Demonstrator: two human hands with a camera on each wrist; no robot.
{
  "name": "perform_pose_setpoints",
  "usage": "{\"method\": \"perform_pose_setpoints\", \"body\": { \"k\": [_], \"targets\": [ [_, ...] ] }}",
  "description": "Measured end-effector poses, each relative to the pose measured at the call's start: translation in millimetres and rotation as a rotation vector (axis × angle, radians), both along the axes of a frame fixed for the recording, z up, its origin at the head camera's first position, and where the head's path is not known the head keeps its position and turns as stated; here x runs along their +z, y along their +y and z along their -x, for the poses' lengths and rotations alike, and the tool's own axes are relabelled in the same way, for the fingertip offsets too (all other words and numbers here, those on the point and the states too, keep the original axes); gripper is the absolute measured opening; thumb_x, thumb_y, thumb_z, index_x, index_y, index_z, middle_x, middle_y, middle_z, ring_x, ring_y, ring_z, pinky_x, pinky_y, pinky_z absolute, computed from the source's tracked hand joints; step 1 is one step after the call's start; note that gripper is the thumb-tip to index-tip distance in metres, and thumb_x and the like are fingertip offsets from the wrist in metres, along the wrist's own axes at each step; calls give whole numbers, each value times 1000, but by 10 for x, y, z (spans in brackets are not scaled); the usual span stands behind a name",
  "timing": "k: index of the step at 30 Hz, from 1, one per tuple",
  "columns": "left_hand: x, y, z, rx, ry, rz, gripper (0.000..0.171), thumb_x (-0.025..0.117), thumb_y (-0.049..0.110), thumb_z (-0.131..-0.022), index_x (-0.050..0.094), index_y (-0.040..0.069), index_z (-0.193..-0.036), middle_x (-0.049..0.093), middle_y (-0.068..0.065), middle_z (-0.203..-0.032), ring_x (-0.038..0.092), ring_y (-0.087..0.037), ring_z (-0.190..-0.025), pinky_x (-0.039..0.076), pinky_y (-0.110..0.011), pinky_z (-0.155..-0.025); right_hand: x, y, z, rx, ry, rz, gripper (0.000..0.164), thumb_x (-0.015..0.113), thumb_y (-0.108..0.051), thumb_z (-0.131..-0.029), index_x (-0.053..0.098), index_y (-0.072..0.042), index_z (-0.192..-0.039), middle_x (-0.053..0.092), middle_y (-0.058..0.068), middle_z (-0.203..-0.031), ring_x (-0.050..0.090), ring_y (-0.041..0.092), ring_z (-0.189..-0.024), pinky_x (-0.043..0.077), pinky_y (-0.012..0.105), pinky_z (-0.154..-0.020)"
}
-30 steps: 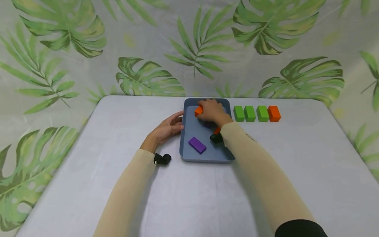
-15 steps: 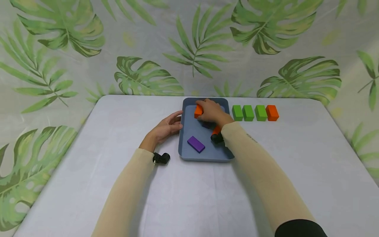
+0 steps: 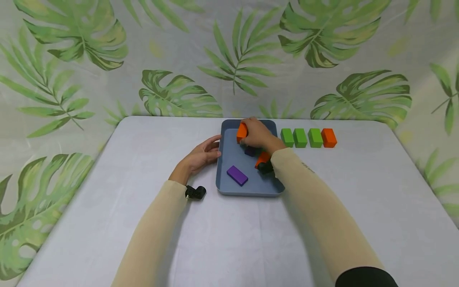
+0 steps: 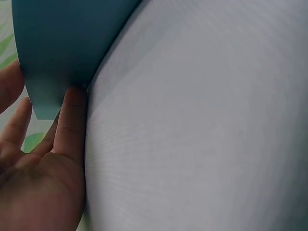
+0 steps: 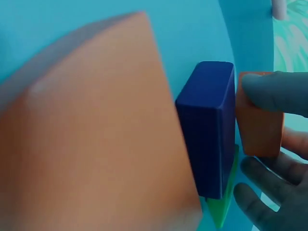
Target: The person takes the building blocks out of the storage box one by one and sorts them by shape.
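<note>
My right hand (image 3: 256,134) pinches an orange block (image 3: 242,132) between thumb and fingers over the far end of a grey-blue tray (image 3: 229,191). The right wrist view shows the thumb on one face of that block and fingers on the other side. Close by stands a dark blue block (image 5: 204,134), with part of a green block (image 5: 219,209) behind it. Another orange block (image 3: 262,159) lies partly hidden by the wrist camera. My left hand (image 3: 201,156), fingers loosely extended, touches the tray's left wall (image 4: 62,53).
A purple block (image 3: 237,175) lies in the tray's near left part. Right of the tray, three green blocks (image 3: 300,138) and one orange block (image 3: 329,138) stand in a row on the white tabletop (image 3: 222,239). A leaf-print cloth (image 3: 172,40) hangs behind.
My right hand has risen slightly with the orange block, showing more of the dark block and the other orange block below. The left hand stays at the tray's side.
</note>
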State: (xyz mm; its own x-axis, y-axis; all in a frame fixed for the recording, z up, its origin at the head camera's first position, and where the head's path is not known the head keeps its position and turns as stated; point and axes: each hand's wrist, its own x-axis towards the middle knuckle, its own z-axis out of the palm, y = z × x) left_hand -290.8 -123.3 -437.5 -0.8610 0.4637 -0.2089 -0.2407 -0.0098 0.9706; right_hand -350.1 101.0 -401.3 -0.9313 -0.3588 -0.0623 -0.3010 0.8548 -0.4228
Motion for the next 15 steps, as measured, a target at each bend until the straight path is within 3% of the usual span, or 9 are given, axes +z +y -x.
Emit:
{"method": "perform_pose_setpoints", "body": {
  "k": [6, 15],
  "targets": [
    [0, 19, -5, 5, -3, 1, 66, 53, -1, -89, 26, 23, -145, 28, -9, -149, 35, -25, -135, 30, -44, -110, 50, 17, -61, 18, -13, 8, 72, 70, -27, -77, 36, -11, -138, 42, 11, -129, 48, 25, -98, 44, 39, -87],
    [6, 5, -20, 3, 4, -5, 66, 52, -1, -90, 25, 22, -145, 28, -10, -150, 36, -26, -134, 31, -44, -110, 294, 13, -360, 197, 53, 9, 68, 70, -27, -77, 40, -14, -136, 42, 7, -129, 48, 23, -106, 43, 41, -94]
  ]
}}
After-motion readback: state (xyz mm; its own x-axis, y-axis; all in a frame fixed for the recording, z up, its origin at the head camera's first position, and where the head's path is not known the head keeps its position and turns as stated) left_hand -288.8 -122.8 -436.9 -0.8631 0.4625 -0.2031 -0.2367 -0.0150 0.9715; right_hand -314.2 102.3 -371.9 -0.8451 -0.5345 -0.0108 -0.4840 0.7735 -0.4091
